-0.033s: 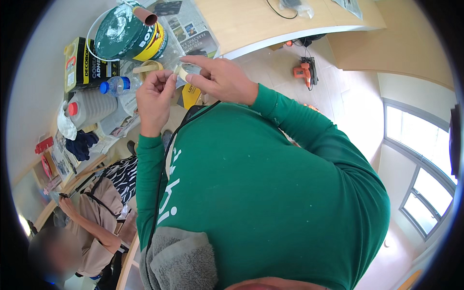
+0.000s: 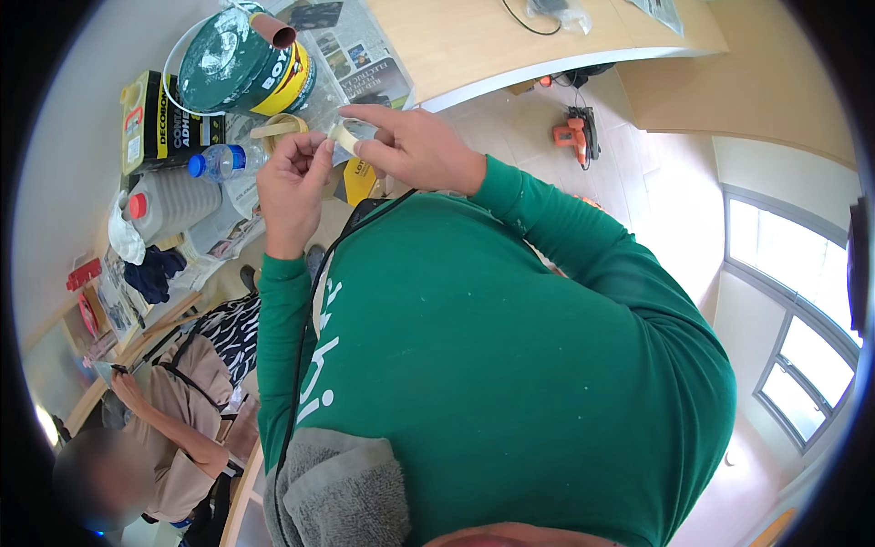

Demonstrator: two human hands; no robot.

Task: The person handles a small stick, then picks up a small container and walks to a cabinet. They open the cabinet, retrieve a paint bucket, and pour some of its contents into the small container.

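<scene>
My left hand (image 2: 292,187) and my right hand (image 2: 415,150) are raised together in front of my green sweater. Between them they pinch a small cream-coloured strip (image 2: 344,137), like a piece of tape, each hand gripping it with thumb and fingertips. Just beyond the left hand, a roll of cream masking tape (image 2: 278,128) lies on newspaper (image 2: 355,55). A yellow object (image 2: 360,178) shows beneath my hands, mostly hidden.
On the paper-covered surface stand a green paint can (image 2: 241,59), a blue-capped water bottle (image 2: 219,162), a red-capped white jug (image 2: 169,202) and a black-and-yellow can (image 2: 150,118). An orange power tool (image 2: 574,135) lies on the floor. Another person (image 2: 173,401) sits at lower left.
</scene>
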